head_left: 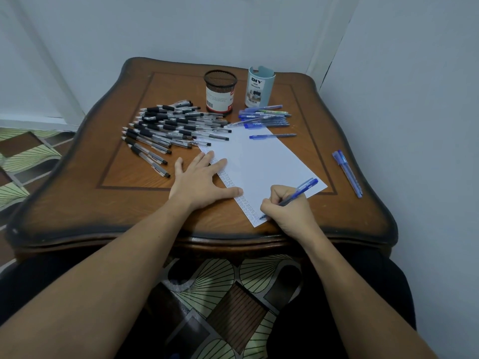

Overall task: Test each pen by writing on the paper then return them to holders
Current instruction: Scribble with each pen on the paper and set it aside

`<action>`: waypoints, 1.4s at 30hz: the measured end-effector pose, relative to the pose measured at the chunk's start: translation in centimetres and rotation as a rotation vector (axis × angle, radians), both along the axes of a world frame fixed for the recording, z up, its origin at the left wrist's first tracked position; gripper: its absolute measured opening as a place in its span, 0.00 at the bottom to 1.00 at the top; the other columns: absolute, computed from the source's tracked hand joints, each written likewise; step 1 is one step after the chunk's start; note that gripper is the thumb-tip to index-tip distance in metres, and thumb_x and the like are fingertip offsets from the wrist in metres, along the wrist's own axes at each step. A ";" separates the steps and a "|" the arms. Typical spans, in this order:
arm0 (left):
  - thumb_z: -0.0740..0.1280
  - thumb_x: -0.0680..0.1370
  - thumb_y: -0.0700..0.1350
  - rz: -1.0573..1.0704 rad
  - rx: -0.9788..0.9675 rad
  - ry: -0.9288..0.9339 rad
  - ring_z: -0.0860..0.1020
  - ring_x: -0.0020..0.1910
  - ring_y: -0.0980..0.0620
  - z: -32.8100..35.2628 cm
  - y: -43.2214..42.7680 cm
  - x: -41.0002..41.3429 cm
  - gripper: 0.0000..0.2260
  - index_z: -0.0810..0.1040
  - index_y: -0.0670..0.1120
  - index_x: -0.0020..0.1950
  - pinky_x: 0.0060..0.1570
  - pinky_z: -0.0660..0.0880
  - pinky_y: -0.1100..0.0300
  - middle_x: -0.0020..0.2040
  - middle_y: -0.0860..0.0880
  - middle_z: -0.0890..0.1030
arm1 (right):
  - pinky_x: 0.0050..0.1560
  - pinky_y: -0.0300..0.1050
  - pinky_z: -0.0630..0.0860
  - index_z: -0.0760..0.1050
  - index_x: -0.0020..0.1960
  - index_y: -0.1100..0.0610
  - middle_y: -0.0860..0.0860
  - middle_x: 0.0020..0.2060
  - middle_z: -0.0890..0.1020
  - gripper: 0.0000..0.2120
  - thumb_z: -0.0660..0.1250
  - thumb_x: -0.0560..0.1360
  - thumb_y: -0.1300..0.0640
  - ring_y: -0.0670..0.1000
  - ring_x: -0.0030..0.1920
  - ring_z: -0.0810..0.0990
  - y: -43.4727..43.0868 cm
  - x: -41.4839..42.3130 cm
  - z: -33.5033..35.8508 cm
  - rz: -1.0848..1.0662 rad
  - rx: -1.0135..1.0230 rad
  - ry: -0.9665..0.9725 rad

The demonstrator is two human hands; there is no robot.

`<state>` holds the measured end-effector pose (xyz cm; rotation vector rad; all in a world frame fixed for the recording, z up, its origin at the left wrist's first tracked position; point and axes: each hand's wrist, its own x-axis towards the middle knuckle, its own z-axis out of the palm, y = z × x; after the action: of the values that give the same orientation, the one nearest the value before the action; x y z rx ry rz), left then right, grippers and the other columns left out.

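right hand [285, 211] grips a blue plastic pen [302, 190], fingers curled round the barrel, with the tip on the near left corner of the white paper sheet [259, 161]. small written marks run along the sheet's left edge. left hand [199, 177] lies flat, fingers straight and spread, pressing the sheet's left edge onto the brown wooden table [77, 203]. far left: pile of black-grip pens [168, 125]. far centre: black mesh cylinder holder [220, 93] and pale blue plastic organizer holder [260, 86], both upright. cluster of loose blue pens [264, 116] lies just near of the organizer. two more blue pens [348, 173] lie at the right.
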<state>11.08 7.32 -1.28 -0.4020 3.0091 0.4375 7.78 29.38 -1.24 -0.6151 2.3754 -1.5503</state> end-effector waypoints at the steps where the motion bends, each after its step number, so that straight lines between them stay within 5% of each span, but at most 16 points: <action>1: 0.54 0.67 0.79 0.001 0.001 0.000 0.47 0.79 0.52 0.0 0.0 0.0 0.43 0.55 0.62 0.78 0.73 0.38 0.37 0.81 0.52 0.50 | 0.31 0.38 0.63 0.63 0.29 0.57 0.51 0.25 0.65 0.18 0.69 0.72 0.66 0.46 0.29 0.65 0.0 0.0 0.0 0.003 0.000 0.001; 18: 0.55 0.67 0.79 0.003 0.001 -0.001 0.46 0.79 0.52 0.0 -0.1 0.0 0.42 0.56 0.62 0.78 0.73 0.38 0.38 0.81 0.52 0.50 | 0.29 0.36 0.61 0.62 0.30 0.58 0.54 0.26 0.65 0.17 0.67 0.71 0.68 0.46 0.28 0.66 0.1 -0.4 -0.1 -0.037 -0.030 -0.014; 22: 0.55 0.67 0.79 -0.006 0.012 0.000 0.46 0.79 0.52 0.0 0.0 0.1 0.42 0.55 0.62 0.78 0.73 0.38 0.38 0.81 0.52 0.50 | 0.29 0.36 0.68 0.63 0.31 0.59 0.53 0.25 0.69 0.18 0.62 0.77 0.70 0.45 0.25 0.71 0.2 -1.3 0.5 -0.187 -0.328 -0.242; 26: 0.56 0.68 0.78 -0.006 0.016 0.000 0.46 0.79 0.52 0.1 0.0 0.2 0.42 0.56 0.62 0.78 0.73 0.38 0.38 0.81 0.53 0.49 | 0.30 0.42 0.65 0.68 0.36 0.59 0.52 0.21 0.70 0.18 0.58 0.84 0.56 0.49 0.25 0.67 0.3 -1.6 1.3 -0.183 -0.460 -0.419; 29: 0.55 0.68 0.78 -0.010 0.019 -0.002 0.46 0.79 0.52 0.2 0.0 0.2 0.42 0.56 0.62 0.78 0.73 0.37 0.38 0.81 0.53 0.49 | 0.27 0.42 0.62 0.72 0.51 0.57 0.51 0.18 0.67 0.19 0.51 0.84 0.44 0.49 0.21 0.64 0.1 -1.7 1.8 -0.177 -0.388 -0.451; 31: 0.55 0.68 0.78 -0.012 0.024 -0.006 0.46 0.79 0.52 0.2 0.0 0.2 0.42 0.55 0.62 0.78 0.73 0.37 0.38 0.81 0.53 0.49 | 0.24 0.40 0.62 0.74 0.57 0.57 0.51 0.19 0.67 0.19 0.50 0.85 0.45 0.48 0.20 0.64 -0.1 -1.8 2.1 -0.159 -0.329 -0.429; 42: 0.54 0.66 0.80 -0.009 0.024 -0.009 0.45 0.79 0.52 0.1 -0.1 0.2 0.43 0.55 0.62 0.78 0.72 0.37 0.38 0.81 0.53 0.49 | 0.25 0.40 0.66 0.76 0.53 0.58 0.53 0.23 0.73 0.18 0.51 0.86 0.49 0.49 0.22 0.68 0.1 -3.3 4.6 -0.064 -0.036 -0.437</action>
<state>11.29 7.18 -1.17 -0.3871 2.9931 0.4691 4.46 29.44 3.37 -0.1794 2.0576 -1.5655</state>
